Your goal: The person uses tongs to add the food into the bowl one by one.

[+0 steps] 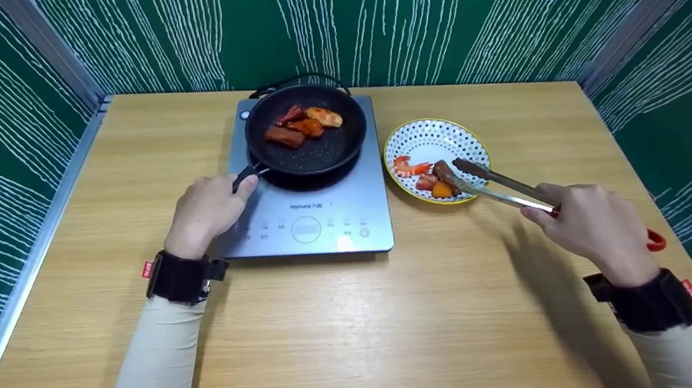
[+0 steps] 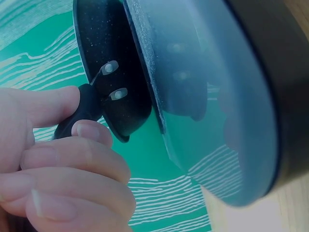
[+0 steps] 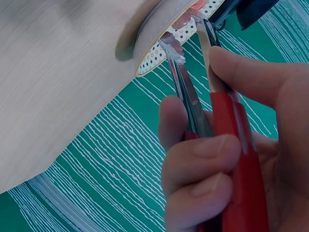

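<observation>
My left hand [image 1: 206, 213] grips the black handle [image 2: 79, 111] of a frying pan [image 1: 313, 160]. Several pieces of food lie in the pan, among them a brown sausage-like piece [image 1: 285, 137] and a golden piece [image 1: 324, 117]. In my right hand [image 1: 595, 225] are metal tongs [image 1: 516, 189] with red grips [image 3: 241, 188]. Their tips are spread apart over a dotted bowl [image 1: 433, 128] with a yellow rim. That bowl holds a shrimp [image 1: 410, 166], a reddish chunk [image 1: 426, 181], an orange piece [image 1: 441, 190] and a brown piece [image 1: 443, 171] right at one tong tip.
Beneath the pan is a silver induction cooktop [image 1: 308, 215] with a touch panel along its front. A black wire-like loop [image 1: 307, 76] shows behind the pan. Green panels with white streaks [image 1: 371, 28] enclose the wooden table [image 1: 331, 335] at the back and sides.
</observation>
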### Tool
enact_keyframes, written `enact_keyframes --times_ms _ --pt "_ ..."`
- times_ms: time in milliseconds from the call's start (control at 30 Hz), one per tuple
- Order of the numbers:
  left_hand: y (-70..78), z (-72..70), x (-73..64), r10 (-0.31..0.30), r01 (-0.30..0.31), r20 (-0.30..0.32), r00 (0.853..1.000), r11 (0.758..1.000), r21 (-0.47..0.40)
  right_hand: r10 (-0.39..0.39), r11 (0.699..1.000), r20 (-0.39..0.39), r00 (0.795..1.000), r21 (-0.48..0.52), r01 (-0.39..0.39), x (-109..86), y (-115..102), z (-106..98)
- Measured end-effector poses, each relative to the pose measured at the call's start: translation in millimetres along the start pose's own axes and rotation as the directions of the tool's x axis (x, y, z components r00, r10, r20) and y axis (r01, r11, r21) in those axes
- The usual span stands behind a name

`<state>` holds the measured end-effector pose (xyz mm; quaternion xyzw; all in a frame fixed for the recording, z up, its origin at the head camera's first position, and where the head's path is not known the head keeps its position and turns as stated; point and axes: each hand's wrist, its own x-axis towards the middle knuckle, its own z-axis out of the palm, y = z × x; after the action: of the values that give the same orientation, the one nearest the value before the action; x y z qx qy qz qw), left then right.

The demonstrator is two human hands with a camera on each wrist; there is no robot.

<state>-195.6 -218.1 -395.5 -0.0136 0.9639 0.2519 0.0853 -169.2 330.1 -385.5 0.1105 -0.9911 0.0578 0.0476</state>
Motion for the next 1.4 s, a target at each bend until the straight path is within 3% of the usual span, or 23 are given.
enact_keyframes --times_ms 267,833,1400 --pt "-1.9 1.8 -0.9 0.01 -0.01 -0.028 1.0 1.0 0.015 -0.003 1.0 0.002 1.0 -0.027 0.003 7.4 2 1" --pt "0.3 2.2 0.8 -0.004 0.004 -0.005 1.0 1.0 -0.002 -0.002 0.998 0.021 1.0 -0.058 0.004 24.2 3 8" --pt "-0.4 1.1 1.0 0.016 -0.015 -0.03 0.999 0.999 0.028 -0.051 0.994 -0.027 0.998 -0.096 0.048 18.0 7 6"
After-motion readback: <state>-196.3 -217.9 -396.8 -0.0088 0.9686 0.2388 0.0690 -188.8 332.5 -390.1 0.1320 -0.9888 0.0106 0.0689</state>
